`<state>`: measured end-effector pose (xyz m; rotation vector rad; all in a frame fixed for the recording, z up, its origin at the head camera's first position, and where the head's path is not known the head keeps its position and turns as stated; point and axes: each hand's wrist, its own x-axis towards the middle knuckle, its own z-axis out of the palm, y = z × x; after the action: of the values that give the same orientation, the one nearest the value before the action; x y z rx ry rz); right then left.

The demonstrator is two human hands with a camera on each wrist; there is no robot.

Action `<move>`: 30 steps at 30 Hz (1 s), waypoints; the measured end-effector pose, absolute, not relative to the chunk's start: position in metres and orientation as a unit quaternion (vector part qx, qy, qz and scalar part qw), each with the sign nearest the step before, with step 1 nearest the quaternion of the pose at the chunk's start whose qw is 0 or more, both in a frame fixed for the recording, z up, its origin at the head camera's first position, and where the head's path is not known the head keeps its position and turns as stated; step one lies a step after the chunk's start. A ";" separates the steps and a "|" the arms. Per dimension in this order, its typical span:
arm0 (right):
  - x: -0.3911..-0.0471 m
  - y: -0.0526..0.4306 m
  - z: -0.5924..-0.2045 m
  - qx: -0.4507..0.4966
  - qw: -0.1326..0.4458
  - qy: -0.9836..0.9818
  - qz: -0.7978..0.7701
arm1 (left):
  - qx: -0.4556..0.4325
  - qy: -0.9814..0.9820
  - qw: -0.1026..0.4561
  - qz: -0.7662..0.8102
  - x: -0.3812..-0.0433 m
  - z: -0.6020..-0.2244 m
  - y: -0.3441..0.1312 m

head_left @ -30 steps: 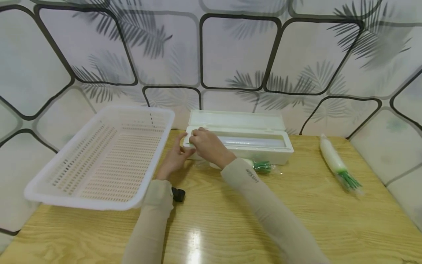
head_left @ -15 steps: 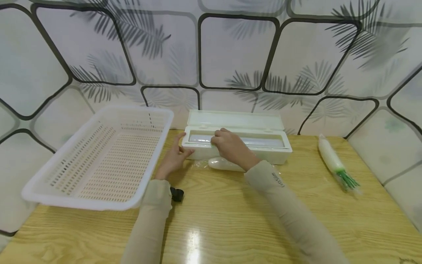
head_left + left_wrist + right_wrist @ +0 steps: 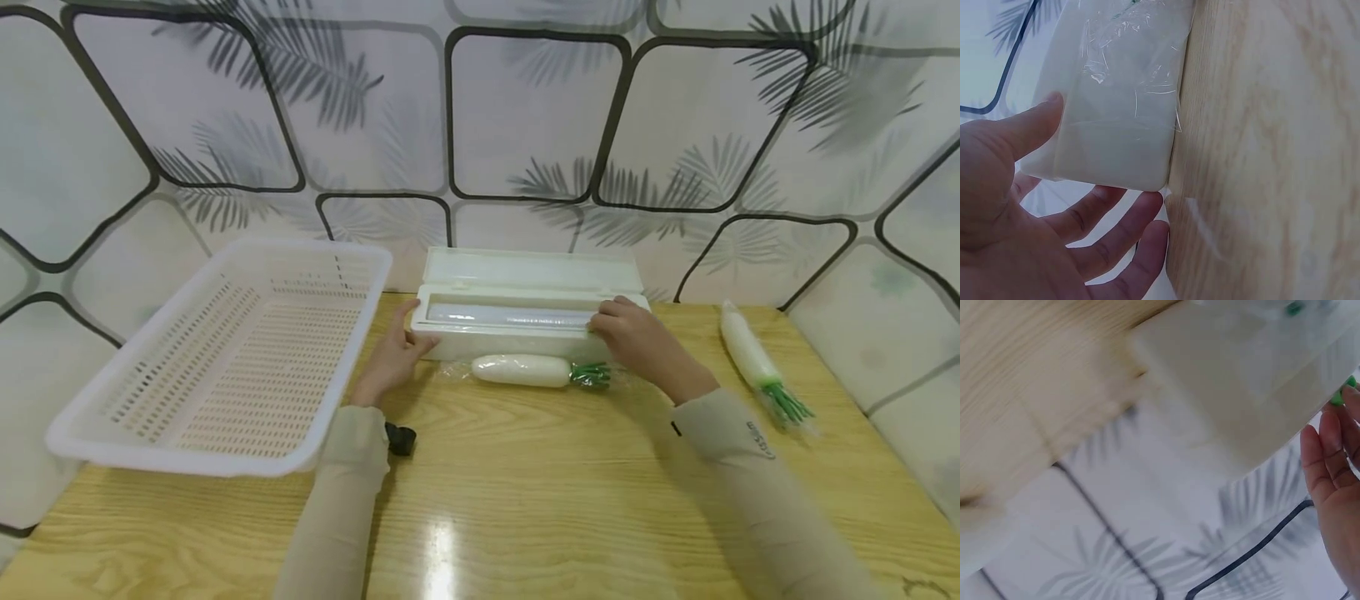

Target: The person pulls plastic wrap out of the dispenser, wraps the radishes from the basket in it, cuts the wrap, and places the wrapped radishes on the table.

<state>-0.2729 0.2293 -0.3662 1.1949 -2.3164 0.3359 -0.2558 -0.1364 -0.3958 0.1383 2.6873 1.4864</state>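
A white cling film dispenser [image 3: 517,343] lies lengthwise near the wall, its lid up and a roll of film [image 3: 517,316] inside. My left hand [image 3: 393,358] grips its left end; in the left wrist view the thumb lies on one face of the dispenser [image 3: 1110,150] and fingers touch its end. At the right part of the front rim, my right hand [image 3: 645,346] pinches a small green slide cutter [image 3: 1341,395], seen in the right wrist view. Close in front of the dispenser lies a white radish [image 3: 521,370] with green stalks, under clear film.
A white slotted plastic basket [image 3: 187,467] stands on the left of the wooden table [image 3: 525,500]. Another film-wrapped white radish [image 3: 750,350] lies at the right. A patterned wall covering [image 3: 532,117] rises directly behind the dispenser.
My right hand has slid rightward along the dispenser's front rim, from its left end to near its right end, uncovering the front radish from view. The left hand keeps its hold.
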 end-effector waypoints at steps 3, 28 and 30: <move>-0.273 0.252 -0.368 0.442 0.279 -0.846 0.107 | 0.047 0.875 0.033 0.481 -0.256 -0.396 -0.139; -0.264 0.301 -0.378 0.418 0.313 -0.840 0.146 | 0.052 0.883 0.035 0.465 -0.256 -0.395 -0.134; -0.263 0.302 -0.378 0.410 0.311 -0.844 0.151 | 0.058 0.885 0.034 0.461 -0.255 -0.393 -0.134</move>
<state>-0.2629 0.3016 -0.3781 1.0824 -2.2278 0.3991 -0.2548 -0.1340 -0.3934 0.1791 2.7218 1.4183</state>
